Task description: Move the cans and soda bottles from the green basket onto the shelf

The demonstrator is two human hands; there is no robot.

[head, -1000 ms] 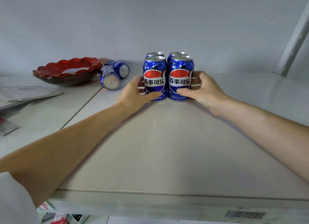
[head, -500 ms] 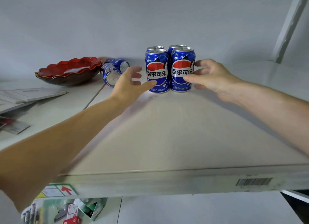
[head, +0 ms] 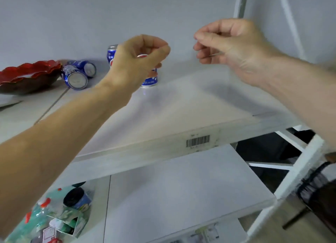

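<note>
Our left hand (head: 140,61) is covering most of the upright blue cans (head: 150,79) standing at the back of the shelf (head: 163,115). We are seeing only a strip of one can's side and top at the hand's left edge, a red patch through the curled fingers, and a blue and silver base under the heel of the hand. How many cans are standing there we cannot tell from this view. The whole picture is smeared, so the printing on the cans is unreadable. The green basket is lying outside the view.

Two more blue cans (head: 76,75) are lying on their sides to the left, silver ends facing us, just beside a red scalloped bowl (head: 27,75) that the left edge is cutting off. A barcode label (head: 198,141) is showing on the shelf's front edge.

Both hands are empty, their fingers loosely curled with gaps between them. Our right hand (head: 231,48) is hanging in the air well right of the cans.

Half a second ago both hands were flanking the front pair of cans, fingers spread, near the shelf surface. Now they are lifting away and apart, and our view is dropping, so the lower shelf (head: 172,188) with its packets and bottles (head: 60,219) is coming into sight.
</note>
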